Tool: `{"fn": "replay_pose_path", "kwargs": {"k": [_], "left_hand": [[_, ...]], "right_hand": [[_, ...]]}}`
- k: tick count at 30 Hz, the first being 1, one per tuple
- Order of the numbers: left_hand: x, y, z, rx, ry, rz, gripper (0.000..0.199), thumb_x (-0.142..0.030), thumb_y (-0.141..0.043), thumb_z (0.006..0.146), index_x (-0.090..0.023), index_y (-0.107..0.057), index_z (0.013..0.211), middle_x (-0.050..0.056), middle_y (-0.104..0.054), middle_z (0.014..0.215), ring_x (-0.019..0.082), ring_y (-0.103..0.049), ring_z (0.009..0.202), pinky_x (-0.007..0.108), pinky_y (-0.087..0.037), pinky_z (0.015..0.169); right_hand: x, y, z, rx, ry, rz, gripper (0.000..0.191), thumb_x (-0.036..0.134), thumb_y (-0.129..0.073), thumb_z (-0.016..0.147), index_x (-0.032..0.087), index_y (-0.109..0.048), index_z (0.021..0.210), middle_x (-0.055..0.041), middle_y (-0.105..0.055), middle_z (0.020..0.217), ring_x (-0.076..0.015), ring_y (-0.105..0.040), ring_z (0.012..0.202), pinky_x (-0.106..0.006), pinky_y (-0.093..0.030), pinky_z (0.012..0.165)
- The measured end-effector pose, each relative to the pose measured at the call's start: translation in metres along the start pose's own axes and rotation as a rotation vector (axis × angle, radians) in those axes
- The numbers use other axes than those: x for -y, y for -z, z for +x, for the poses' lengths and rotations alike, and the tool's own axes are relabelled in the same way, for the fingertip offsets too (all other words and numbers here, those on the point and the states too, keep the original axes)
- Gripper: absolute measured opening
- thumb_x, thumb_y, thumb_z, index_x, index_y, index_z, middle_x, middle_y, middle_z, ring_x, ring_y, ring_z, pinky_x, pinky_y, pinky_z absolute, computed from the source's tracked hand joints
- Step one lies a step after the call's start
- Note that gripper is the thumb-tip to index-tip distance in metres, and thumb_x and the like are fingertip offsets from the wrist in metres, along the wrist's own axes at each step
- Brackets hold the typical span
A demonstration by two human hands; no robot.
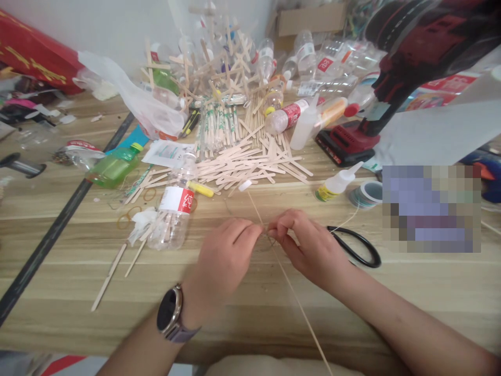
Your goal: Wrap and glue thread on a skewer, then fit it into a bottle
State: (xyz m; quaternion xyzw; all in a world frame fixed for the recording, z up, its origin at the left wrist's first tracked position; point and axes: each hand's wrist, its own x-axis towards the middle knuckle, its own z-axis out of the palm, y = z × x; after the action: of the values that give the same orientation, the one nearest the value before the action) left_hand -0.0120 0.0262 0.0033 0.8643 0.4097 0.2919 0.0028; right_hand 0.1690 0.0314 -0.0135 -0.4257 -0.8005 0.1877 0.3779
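My left hand (227,256), with a watch on its wrist, is closed in a pinch at the middle of the table. Opposite it, my right hand (309,245) pinches too, its fingertips almost meeting the left ones. Between them they hold a thin thread (268,243), with a small loop hanging beside a long thin wooden stick (297,301). The stick runs under the fingertips toward the table's front edge. At its far end is a white bottle cap (245,185). Black-handled scissors (373,256) lie partly behind my right hand.
Flat craft sticks (238,167) are heaped ahead. A plastic bottle (166,235) holding sticks stands left, near a green bottle (115,166). On the right are a glue bottle (338,183), a thread spool (366,195) and a red cordless drill (410,62).
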Motion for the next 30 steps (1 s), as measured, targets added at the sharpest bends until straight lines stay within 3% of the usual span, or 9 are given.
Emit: {"fn": "replay_pose_path", "kwargs": {"k": [8, 17, 22, 30], "left_hand": [[0.0029, -0.0008, 0.0032, 0.058, 0.054, -0.054, 0.029, -0.003, -0.039, 0.09, -0.016, -0.065, 0.09, 0.005, -0.072, 0.085, 0.016, -0.066, 0.077, 0.029, -0.054, 0.069], [0.0064, -0.0032, 0.0014, 0.108, 0.065, -0.158, 0.025, -0.009, -0.042, 0.092, -0.015, -0.066, 0.088, 0.007, -0.072, 0.084, 0.019, -0.066, 0.078, 0.031, -0.053, 0.069], [0.0057, -0.0017, 0.0025, 0.158, 0.155, -0.265, 0.02, -0.014, -0.049, 0.091, -0.016, -0.068, 0.088, 0.005, -0.073, 0.084, 0.018, -0.066, 0.077, 0.03, -0.051, 0.069], [0.003, 0.0043, 0.0081, 0.288, 0.413, -0.459, 0.014, -0.013, -0.058, 0.085, -0.019, -0.071, 0.089, 0.0, -0.073, 0.082, 0.014, -0.064, 0.075, 0.025, -0.046, 0.068]], "right_hand": [[-0.0012, -0.0008, -0.0008, 0.016, 0.003, 0.029, 0.023, 0.004, -0.042, 0.086, 0.025, -0.042, 0.078, -0.002, -0.062, 0.075, -0.0167, -0.058, 0.072, -0.03, -0.045, 0.067], [-0.002, -0.0015, -0.0004, 0.024, 0.038, 0.013, 0.023, 0.004, -0.042, 0.087, 0.025, -0.04, 0.077, -0.0023, -0.061, 0.074, -0.0175, -0.058, 0.07, -0.03, -0.045, 0.066], [-0.001, -0.0005, 0.0005, 0.021, 0.049, -0.015, 0.024, 0.003, -0.042, 0.086, 0.025, -0.039, 0.077, -0.0015, -0.06, 0.072, -0.017, -0.056, 0.068, -0.03, -0.044, 0.065], [-0.001, -0.0027, -0.0011, -0.011, 0.061, -0.038, 0.023, 0.005, -0.046, 0.087, 0.025, -0.038, 0.078, -0.0012, -0.06, 0.071, -0.0171, -0.057, 0.067, -0.029, -0.045, 0.063]]}}
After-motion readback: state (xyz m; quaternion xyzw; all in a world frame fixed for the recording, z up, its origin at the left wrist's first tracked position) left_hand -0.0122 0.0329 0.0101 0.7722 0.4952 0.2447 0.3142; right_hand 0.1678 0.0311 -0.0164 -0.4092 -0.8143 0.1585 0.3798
